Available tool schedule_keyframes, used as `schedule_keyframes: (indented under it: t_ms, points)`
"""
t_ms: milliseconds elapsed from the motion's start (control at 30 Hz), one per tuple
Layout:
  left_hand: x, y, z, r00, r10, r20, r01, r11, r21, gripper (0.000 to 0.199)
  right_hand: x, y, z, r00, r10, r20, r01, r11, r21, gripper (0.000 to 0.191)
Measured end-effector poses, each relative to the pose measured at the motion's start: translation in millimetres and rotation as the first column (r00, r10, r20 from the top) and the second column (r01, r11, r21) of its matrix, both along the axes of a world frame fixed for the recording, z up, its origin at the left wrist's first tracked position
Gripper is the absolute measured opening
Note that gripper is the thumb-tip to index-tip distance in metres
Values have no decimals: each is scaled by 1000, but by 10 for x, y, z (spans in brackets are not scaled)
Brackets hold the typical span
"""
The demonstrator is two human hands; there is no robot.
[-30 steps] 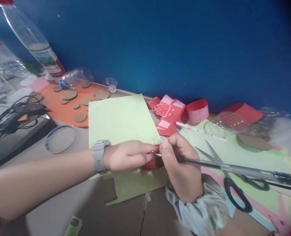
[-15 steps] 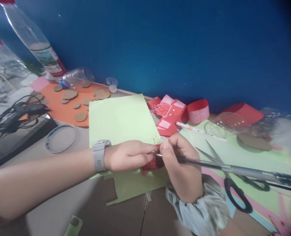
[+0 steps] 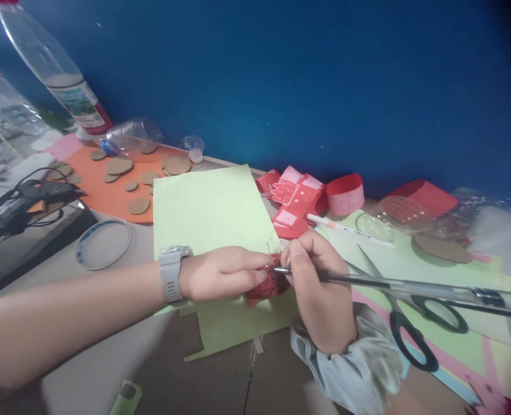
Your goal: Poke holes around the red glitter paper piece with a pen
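A pale green sheet of paper [image 3: 207, 207] lies in front of me. My left hand [image 3: 224, 274], with a grey watch at the wrist, rests on it with fingers stretched out. Its fingertips press on a small red piece with a dark grid pattern [image 3: 269, 287], which they partly cover. My right hand [image 3: 320, 288] is closed around a clear-barrelled pen [image 3: 380, 282]. The pen's metal tip touches or nearly touches the red piece beside the left fingertips; I cannot tell which. Beneath the sheet, more green paper [image 3: 238, 334] shows.
Black-handled scissors [image 3: 411, 340] lie open at right on coloured paper. Behind are red paper cutouts [image 3: 298, 199], a red paper ring [image 3: 345, 193] and a white marker [image 3: 345, 229]. At left are cardboard discs [image 3: 138, 206], a tape ring [image 3: 103, 245], a glue gun [image 3: 43, 196] and a bottle [image 3: 78, 106].
The whole view has shifted slightly left. Both hands keep nearly the same pose, and the pen tip stays by the red piece.
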State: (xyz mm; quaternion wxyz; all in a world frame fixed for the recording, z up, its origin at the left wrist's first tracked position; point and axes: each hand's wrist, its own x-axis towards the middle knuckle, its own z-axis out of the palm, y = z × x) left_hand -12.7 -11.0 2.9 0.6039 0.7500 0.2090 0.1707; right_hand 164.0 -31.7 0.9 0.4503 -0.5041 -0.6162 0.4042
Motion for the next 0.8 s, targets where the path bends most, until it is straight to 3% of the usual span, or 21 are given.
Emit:
schedule_keyframes:
  t_ms: [800]
  points:
    - [-1,-1,-7,1000,23,3,-23,1000,7,22,3,0,11,995,5,98,-9,999,41,25]
